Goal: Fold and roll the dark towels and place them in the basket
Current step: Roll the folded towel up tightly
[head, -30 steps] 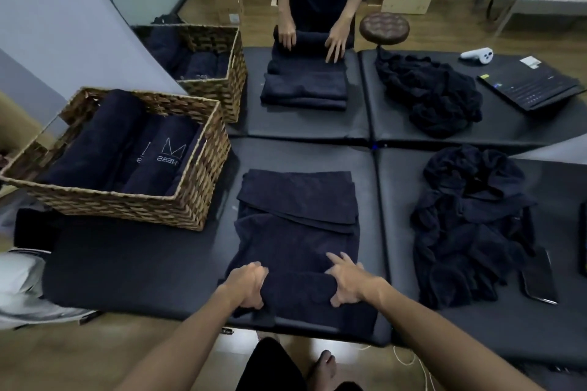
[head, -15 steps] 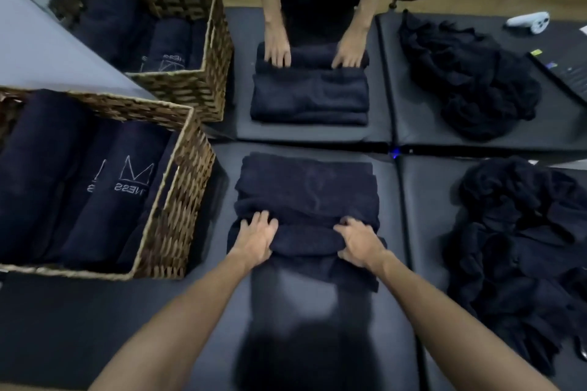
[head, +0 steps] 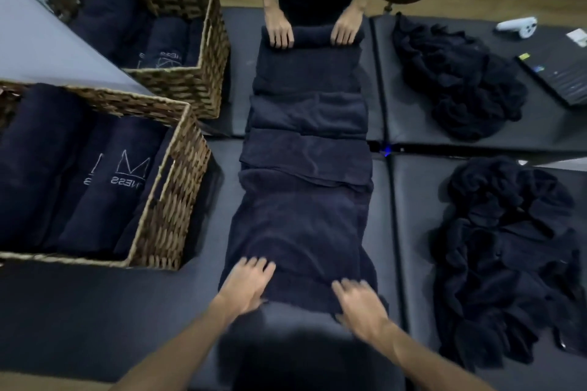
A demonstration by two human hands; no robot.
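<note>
Towels are partly dealt with: the near basket [head: 165, 200] at the left already holds several dark rolls [head: 104, 187], one showing pale lettering, and 1 folded towel [head: 301, 225] lies as a long strip down the middle of the black padded table [head: 95, 311]. Judging by that, the folding of this piece looks finished and its rolling is only beginning, with a thick rolled lip at the near end and the rest flat. The left hand [head: 246, 284] rests on that near end with fingers stretched forward, pressing rather than clutching; the right hand [head: 360, 306] lies beside it, also flat, though motion blur leaves its fingertips uncertain. Cloth is deep navy, plush, slightly rumpled near the hands and layered in steps farther up. At the right, 2 unfolded heaps [head: 508, 247] remain, so plenty of work is left. Across the table another person's hands [head: 279, 32] grip the far roll of a second strip [head: 309, 73] that meets this one end to end, beside a second basket [head: 190, 73] holding more rolls.
</note>
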